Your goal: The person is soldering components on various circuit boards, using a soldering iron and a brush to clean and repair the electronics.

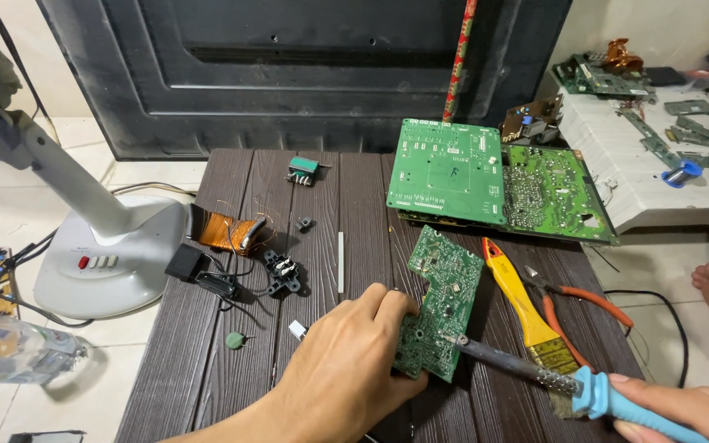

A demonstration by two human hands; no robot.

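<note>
Under the left hand [354, 361], whose fingers are curled down on its near edge, a small green circuit board [441, 303] lies flat on the dark surface [231, 361]. The right hand [691, 410], fingers wrapped around a blue handle, brings the soldering iron [527, 365] tip onto the board's right edge. The tip sits near the left fingers: a slip could burn them. Just beyond, the yellow brush [523, 308] bristles could scorch.

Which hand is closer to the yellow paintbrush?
The right hand. It holds a blue-handled soldering iron whose shaft crosses just over the yellow paintbrush bristles. The left hand is farther away, gripping the small green circuit board's other side.
</note>
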